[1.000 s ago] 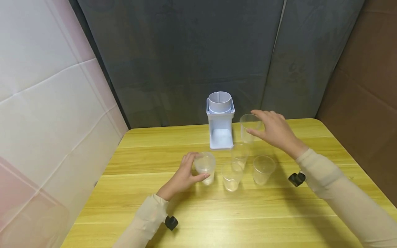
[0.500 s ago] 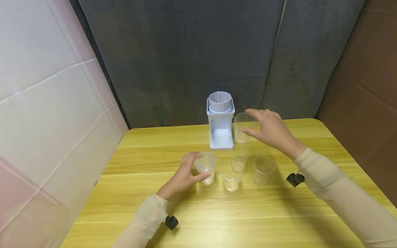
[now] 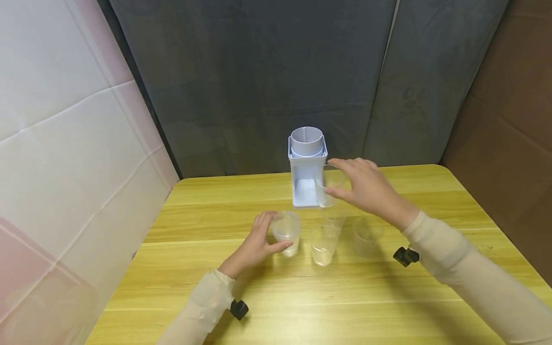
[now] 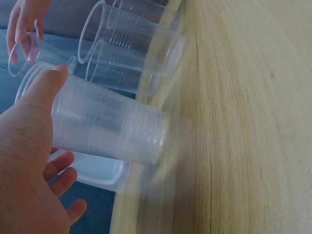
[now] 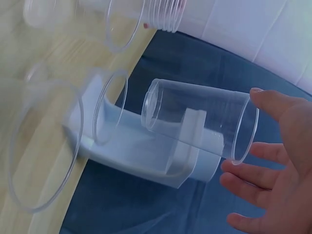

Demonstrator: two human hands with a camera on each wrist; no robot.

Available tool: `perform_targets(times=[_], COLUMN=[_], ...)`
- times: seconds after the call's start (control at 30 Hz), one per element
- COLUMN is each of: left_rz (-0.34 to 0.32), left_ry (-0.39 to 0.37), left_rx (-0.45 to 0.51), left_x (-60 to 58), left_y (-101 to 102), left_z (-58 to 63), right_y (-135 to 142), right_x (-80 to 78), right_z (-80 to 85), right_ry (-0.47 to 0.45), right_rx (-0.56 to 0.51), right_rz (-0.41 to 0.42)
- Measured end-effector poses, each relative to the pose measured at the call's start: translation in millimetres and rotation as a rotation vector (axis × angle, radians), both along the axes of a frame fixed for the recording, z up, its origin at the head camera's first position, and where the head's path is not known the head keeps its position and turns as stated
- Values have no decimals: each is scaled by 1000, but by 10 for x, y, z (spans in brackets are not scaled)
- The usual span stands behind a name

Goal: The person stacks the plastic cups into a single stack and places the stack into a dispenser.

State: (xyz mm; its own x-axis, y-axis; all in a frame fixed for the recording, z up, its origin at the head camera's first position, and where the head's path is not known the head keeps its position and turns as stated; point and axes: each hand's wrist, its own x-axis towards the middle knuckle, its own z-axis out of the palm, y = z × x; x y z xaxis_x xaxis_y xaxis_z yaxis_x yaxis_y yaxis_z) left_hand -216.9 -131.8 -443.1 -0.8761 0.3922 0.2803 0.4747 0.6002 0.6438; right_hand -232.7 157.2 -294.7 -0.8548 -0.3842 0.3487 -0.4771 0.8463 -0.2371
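Observation:
My left hand (image 3: 256,244) grips a nested stack of clear plastic cups (image 3: 289,232) that stands upright on the table. In the left wrist view, several rims show at the mouth of the stack (image 4: 107,117), with the thumb along the side. My right hand (image 3: 366,187) pinches a single clear plastic cup (image 5: 195,117) by its rim, thumb and fingers on opposite sides. That cup is held upright in the air, its base close over the rim of the rear standing cup (image 3: 334,219). Two more clear cups stand nearby, a front one (image 3: 322,247) and a right one (image 3: 365,237).
Behind the cups, a pale blue-white plastic holder (image 3: 307,165) with a round tube on top stands near the table's back edge. The yellow wood-grain table (image 3: 276,311) meets a dark curtain (image 3: 258,86) at the back. White panels stand left, brown right.
My right hand has carried its cup leftward, then slightly down, so it now overlaps the holder's right side in the head view. The left hand and its stack have stayed in place.

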Motion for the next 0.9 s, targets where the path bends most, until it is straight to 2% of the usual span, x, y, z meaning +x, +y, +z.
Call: perform_targets(times=[0.2, 0.6, 0.9], left_rz=[-1, 0, 3], left_ry=[3, -23, -13], left_rx=[2, -4, -5], left_x=[1, 10, -9], left_y=[-4, -18, -16], left_z=[4, 14, 5], right_y=[-74, -175, -215], right_x=[48, 166, 183], right_z=[-14, -18, -58], right_ry=[23, 11, 21], right_rx=[13, 5, 18], right_rz=[44, 110, 138])
